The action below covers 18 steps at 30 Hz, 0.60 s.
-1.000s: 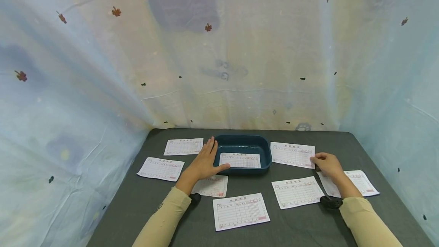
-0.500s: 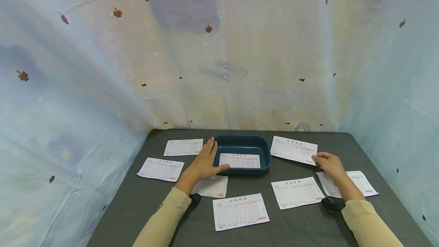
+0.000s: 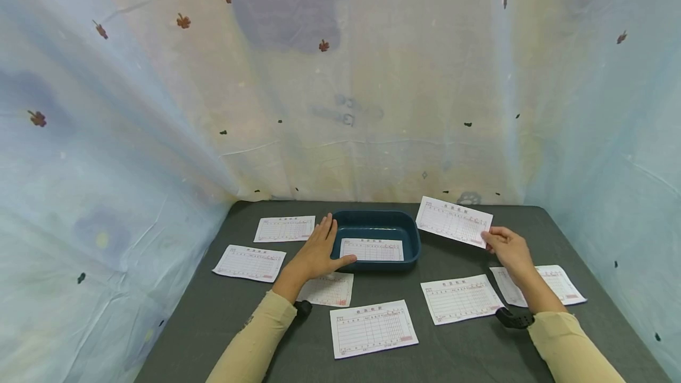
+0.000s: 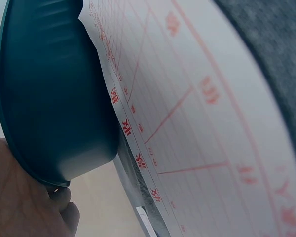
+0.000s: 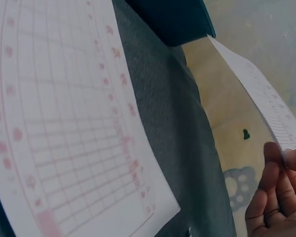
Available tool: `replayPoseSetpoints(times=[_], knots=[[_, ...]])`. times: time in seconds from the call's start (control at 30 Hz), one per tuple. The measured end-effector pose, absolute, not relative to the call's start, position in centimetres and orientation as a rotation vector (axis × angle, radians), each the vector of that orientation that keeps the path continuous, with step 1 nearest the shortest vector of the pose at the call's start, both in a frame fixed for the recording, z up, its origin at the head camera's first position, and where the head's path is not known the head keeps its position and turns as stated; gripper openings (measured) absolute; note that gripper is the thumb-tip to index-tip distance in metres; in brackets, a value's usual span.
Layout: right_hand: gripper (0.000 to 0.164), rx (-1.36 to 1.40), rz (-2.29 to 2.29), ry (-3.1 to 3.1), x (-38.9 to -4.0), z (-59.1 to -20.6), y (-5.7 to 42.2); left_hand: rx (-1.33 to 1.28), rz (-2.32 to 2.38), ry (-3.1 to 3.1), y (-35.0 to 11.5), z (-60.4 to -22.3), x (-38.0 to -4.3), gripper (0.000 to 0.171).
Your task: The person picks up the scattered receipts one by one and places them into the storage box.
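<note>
My right hand (image 3: 511, 251) pinches a white receipt slip (image 3: 453, 221) by its right edge, thumb on top. The slip is raised and tilted, its left end beside the right rim of a dark teal tray (image 3: 375, 224). In the right wrist view the same receipt slip (image 5: 271, 101) slants up from the thumb and fingers. My left hand (image 3: 313, 256) rests along the tray's left side, fingers straight, thumb reaching over the front rim. Inside the tray lies another receipt slip (image 3: 372, 249). Below the left wrist, a receipt slip (image 3: 331, 289) is partly covered by the arm.
More receipt slips lie on the grey table (image 3: 239, 324): one at the back left (image 3: 285, 229), a left slip (image 3: 250, 262), a thicker front stack (image 3: 374, 328), a right-hand slip (image 3: 460, 298) and a far-right stack (image 3: 561, 284) under the right forearm. A patterned curtain (image 3: 372, 135) hangs behind.
The right hand has lifted the receipt slip off the table and brought it slightly left, toward the tray's right rim. My left hand and the tray stay put.
</note>
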State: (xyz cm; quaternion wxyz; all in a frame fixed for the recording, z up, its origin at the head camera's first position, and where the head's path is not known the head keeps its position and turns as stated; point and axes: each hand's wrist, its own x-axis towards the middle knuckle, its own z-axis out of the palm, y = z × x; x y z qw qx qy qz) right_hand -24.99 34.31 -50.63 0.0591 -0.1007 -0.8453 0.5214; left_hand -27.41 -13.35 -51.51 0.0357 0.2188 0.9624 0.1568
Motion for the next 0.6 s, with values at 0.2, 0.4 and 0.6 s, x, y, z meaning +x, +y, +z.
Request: replayPoseSetpoints(times=[0.2, 0.4, 0.6], knots=[[0.042, -0.289, 1.594, -2.443, -25.1, -50.3, 33.8, 0.664, 0.489, 2.956, -13.3, -51.4, -27.4, 0.119], [0.039, -0.268, 1.631, -2.339, -25.1, -50.0, 33.2, 0.675, 0.478, 2.965, -13.4, -51.6, -27.5, 0.118], [0.040, -0.167, 1.740, -2.303, -24.8, -49.6, 32.0, 0.677, 0.487, 2.966, -13.5, -51.5, -27.5, 0.118]])
